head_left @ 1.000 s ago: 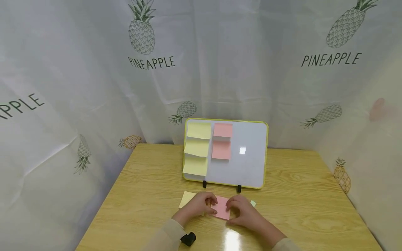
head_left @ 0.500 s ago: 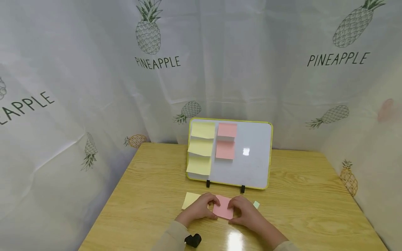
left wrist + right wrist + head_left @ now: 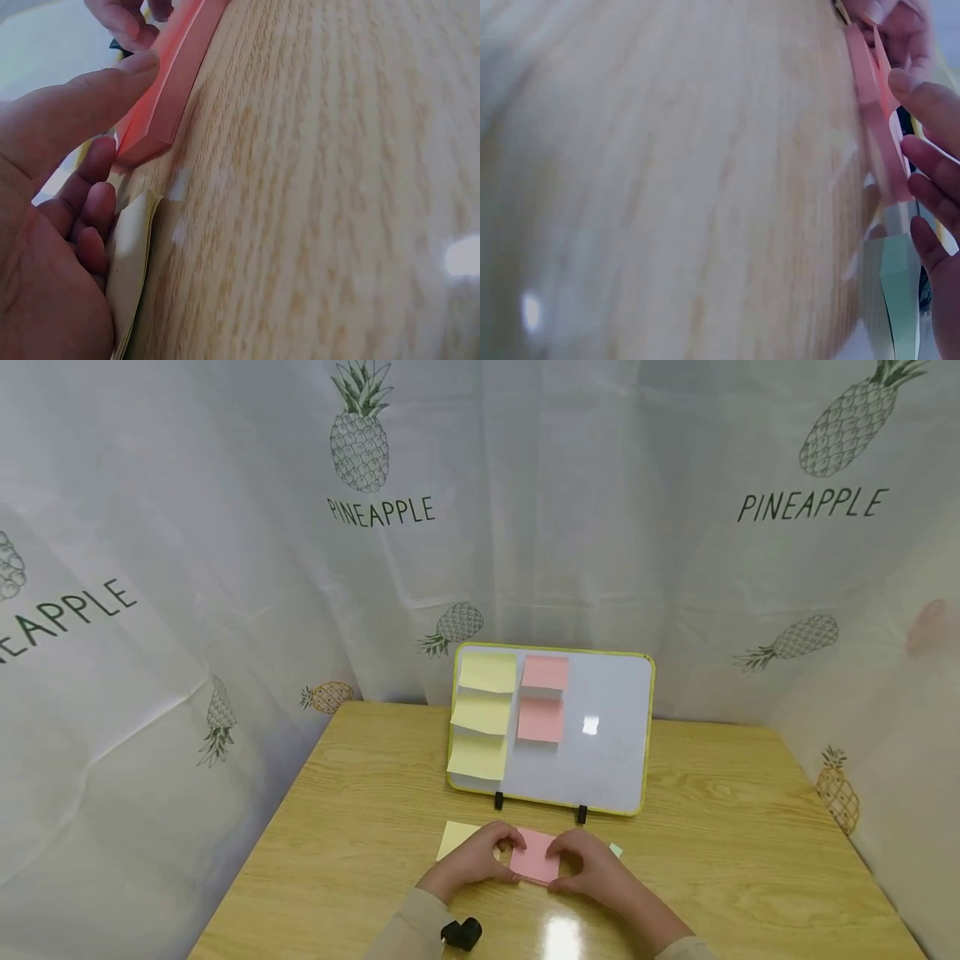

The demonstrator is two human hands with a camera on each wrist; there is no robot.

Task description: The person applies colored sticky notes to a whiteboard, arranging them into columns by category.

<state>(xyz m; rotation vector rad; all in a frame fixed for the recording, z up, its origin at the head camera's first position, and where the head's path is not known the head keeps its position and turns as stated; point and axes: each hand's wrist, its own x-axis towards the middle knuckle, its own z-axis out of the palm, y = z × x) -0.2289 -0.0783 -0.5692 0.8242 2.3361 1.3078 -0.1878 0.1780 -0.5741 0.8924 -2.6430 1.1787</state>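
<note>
A thick pink sticky note pad (image 3: 535, 857) (image 3: 154, 112) (image 3: 879, 139) lies on the table between both hands. My left hand (image 3: 478, 857) (image 3: 56, 180) grips its left side, thumb at the near edge and fingers at the far one. My right hand (image 3: 596, 870) (image 3: 934, 157) holds the right side with thumb and curved fingers. In the right wrist view a thin pink sheet (image 3: 883, 64) stands slightly off the pad near the left hand. Beside the left hand is a yellow pad (image 3: 456, 837) (image 3: 131, 259); a green pad (image 3: 616, 850) (image 3: 901, 289) is partly hidden behind the right.
Behind the pads a yellow-framed whiteboard (image 3: 607, 760) stands on black feet, bearing three yellow notes (image 3: 480, 713) at left and two pink notes (image 3: 541, 720) beside them. A black object (image 3: 462, 934) is at the left sleeve. Pineapple-print curtains (image 3: 562, 543) surround the wooden table (image 3: 360, 793).
The head view has shifted, so the scene sits further right in it. Both hands stay at the pink pad, with the left fingers and thumb slightly readjusted.
</note>
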